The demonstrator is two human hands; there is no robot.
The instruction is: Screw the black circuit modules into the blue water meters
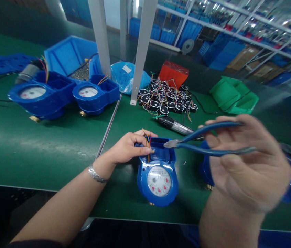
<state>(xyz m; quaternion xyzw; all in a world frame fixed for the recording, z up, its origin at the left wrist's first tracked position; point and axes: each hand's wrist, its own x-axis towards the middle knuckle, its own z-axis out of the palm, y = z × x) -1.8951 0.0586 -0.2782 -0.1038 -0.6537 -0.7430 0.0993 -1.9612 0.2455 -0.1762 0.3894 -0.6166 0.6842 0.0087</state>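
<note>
Resting the left hand [130, 148] at the far left corner of the middle blue meter [158, 162], set on the green bench [119, 199] with its dial [159, 181] face up. Bringing thumb and fingers close together there about thin coloured wires [149, 158]; cannot tell whether pinching them. Wearing a silver bracelet [97, 175] on that wrist. Holding blue-handled pliers [212, 151] loosely in the right hand [248, 168], right of the meter, with fingers half curled behind the spread handles and the thumb by the lower one. Pointing the plier tip at the right side of the meter's open compartment [161, 154]; cannot tell whether touching it. Facing, beyond the meter, a black-and-silver tool [178, 126], then a heap of black wired modules [171, 104] before an orange box [173, 73]. Also facing, left of the meter and farther back, two similar meters [94, 98].
</note>
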